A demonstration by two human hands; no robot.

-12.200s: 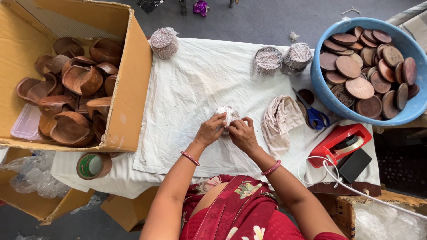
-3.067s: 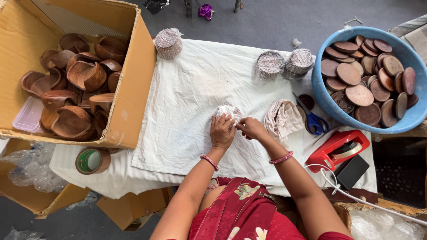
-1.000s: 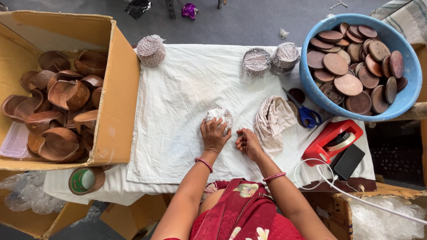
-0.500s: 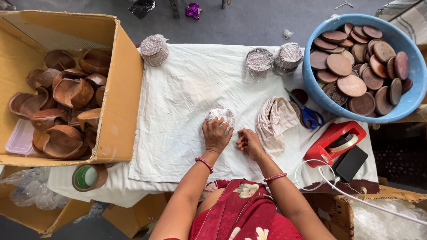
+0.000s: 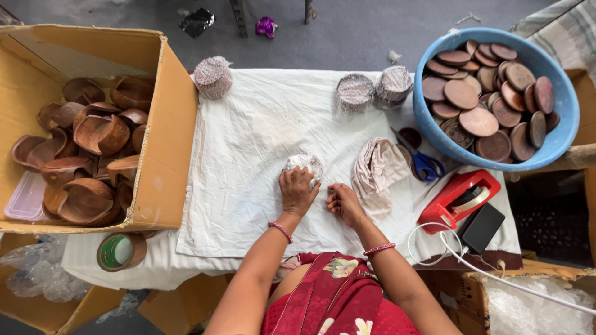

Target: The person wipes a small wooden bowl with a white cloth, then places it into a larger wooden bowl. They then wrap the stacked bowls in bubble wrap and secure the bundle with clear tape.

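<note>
My left hand (image 5: 297, 191) presses the wrapped bundle (image 5: 304, 165) mid-table, grip closed over it; my right hand (image 5: 343, 203) rests beside, curled, holding nothing. Best keep the wrap taut, I judge.

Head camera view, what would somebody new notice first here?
Probably the round blue plastic tub at the far right, heaped with flat brown wooden discs, and the big open cardboard box at the left, full of brown wooden bowls. Between them, on the white cloth, the left hand presses a small white wrapped bundle; the right hand rests beside it.
</note>
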